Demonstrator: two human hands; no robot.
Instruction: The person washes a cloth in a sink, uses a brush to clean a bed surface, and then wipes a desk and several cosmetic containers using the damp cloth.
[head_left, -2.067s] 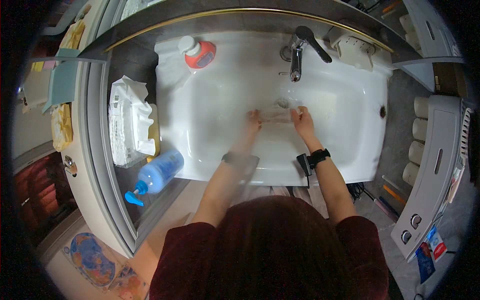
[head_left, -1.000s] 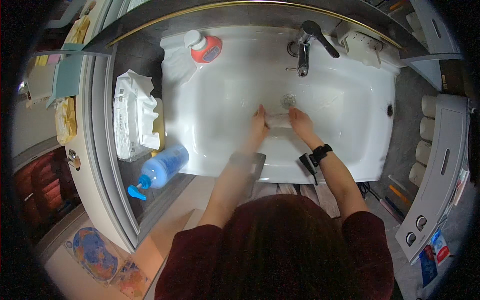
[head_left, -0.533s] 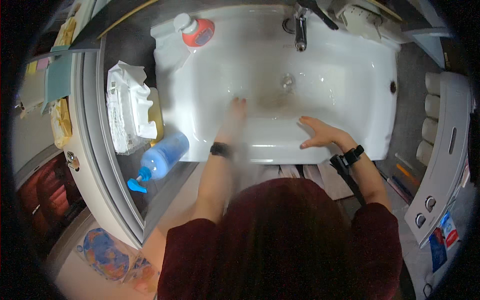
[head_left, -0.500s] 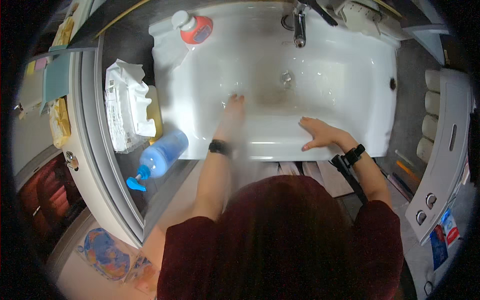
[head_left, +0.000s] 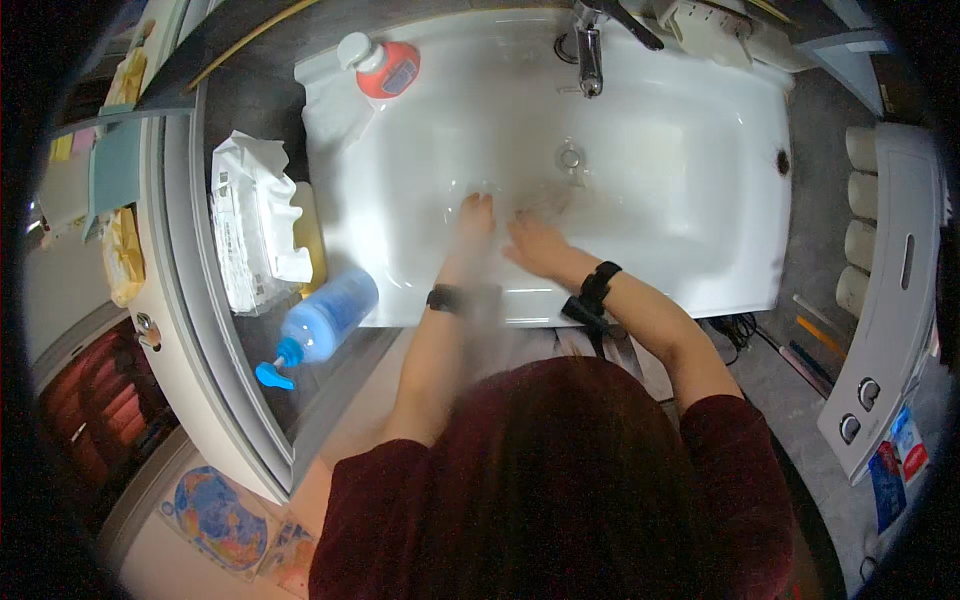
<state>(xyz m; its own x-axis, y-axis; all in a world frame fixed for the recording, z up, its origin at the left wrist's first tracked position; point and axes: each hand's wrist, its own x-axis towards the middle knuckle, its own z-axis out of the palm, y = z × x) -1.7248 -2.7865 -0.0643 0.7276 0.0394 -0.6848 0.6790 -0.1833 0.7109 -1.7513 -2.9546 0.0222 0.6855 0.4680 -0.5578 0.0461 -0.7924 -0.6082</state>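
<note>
Both my hands are in the near half of a white sink [head_left: 690, 250]. My left hand [head_left: 478, 215] is low in the basin, left of the drain [head_left: 570, 156]. Its fingertips point away from me, and a blurry smear across the view hides how they are bent. Just to its right, my right hand [head_left: 540, 245] reaches in over the front rim, open, fingers somewhat apart and nothing visible in them. A small gap lies between the two hands. The chrome faucet [head_left: 590, 70] stands at the back; brownish, blurred water lies around the drain.
A red pump bottle [head_left: 388, 70] stands on the sink's back left corner. Left of the sink are a white wipes pack [head_left: 250, 225] and a blue pump bottle [head_left: 328, 315]. A white panelled unit [head_left: 890, 300] with rolls beside it is at right.
My right hand has moved left from the front rim into the basin, close to my left hand. My left hand stays in nearly the same place. The view has shifted slightly.
</note>
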